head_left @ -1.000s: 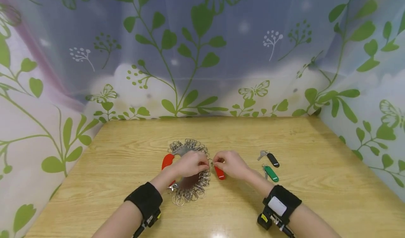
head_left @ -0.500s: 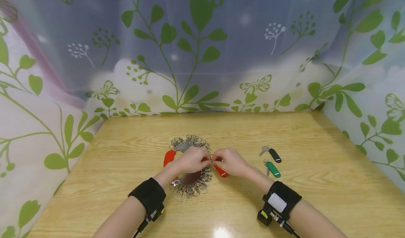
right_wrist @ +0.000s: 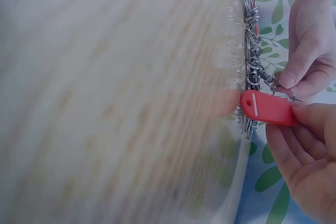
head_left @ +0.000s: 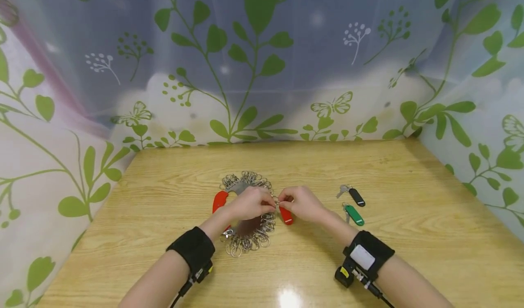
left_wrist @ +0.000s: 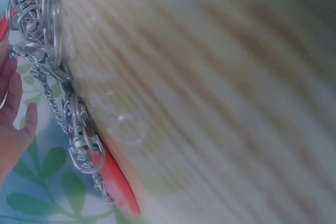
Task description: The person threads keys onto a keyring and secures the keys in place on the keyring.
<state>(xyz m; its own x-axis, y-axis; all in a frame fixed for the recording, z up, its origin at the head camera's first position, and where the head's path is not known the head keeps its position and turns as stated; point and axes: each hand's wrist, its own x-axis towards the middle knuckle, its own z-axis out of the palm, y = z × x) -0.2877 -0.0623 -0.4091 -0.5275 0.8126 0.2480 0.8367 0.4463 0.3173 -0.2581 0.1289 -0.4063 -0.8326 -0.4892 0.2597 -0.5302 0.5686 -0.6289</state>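
A metal key holder (head_left: pixel 239 188) with a red handle (head_left: pixel 219 201) lies on the table, its edge lined with several key rings and clasps (head_left: pixel 247 242). Over its right side, my left hand (head_left: pixel 254 203) pinches a small clasp or ring at the edge between thumb and finger, partly covering the plate. Facing it, my right hand (head_left: pixel 304 204) pinches the ring end of a red key tag (head_left: pixel 285 215). In the right wrist view, the red tag (right_wrist: pixel 270 110) hangs from a thin ring (right_wrist: pixel 294 96) close to the left fingertips.
To the right of my right hand, a green key tag (head_left: pixel 354 214) and a black key tag (head_left: pixel 357 197) lie on the wooden table (head_left: pixel 184 167), each with a key. A leaf-patterned curtain (head_left: pixel 262 80) borders the back and sides.
The hands draw close together, then my right hand moves slightly right with the red key tag. The tag now hangs more upright. The head view shifts slightly; the other tags stay put.
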